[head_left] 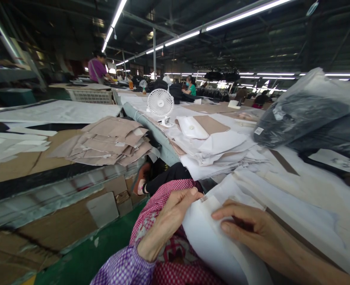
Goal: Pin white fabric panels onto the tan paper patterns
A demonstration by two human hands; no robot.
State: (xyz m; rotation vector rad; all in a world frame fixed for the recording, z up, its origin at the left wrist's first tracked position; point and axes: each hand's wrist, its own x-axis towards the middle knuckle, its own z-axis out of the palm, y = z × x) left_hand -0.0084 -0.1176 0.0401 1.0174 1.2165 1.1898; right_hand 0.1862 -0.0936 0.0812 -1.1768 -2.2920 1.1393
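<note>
My left hand (179, 208) is closed, thumb and fingers pinching the upper left edge of a white sheet-like piece (210, 241), probably fabric. The piece curves down over my lap, and a small brownish mark or tag shows beside my left fingertips. Over the same piece, my right hand (252, 227) has its index finger and thumb a little apart, the tips close to or touching the white surface. Its other fingers are partly hidden. Just beyond my hands, a stack of white and brown cut pieces (210, 152) lies on the worktable (163, 144).
A small white fan (160, 103) stands behind the stack. At right sit plastic-wrapped dark goods (305, 114). Brown cut pieces (109, 140) are heaped on the left-hand table, near white strips (23, 138). Co-workers, one in a purple top (96, 69), are farther back.
</note>
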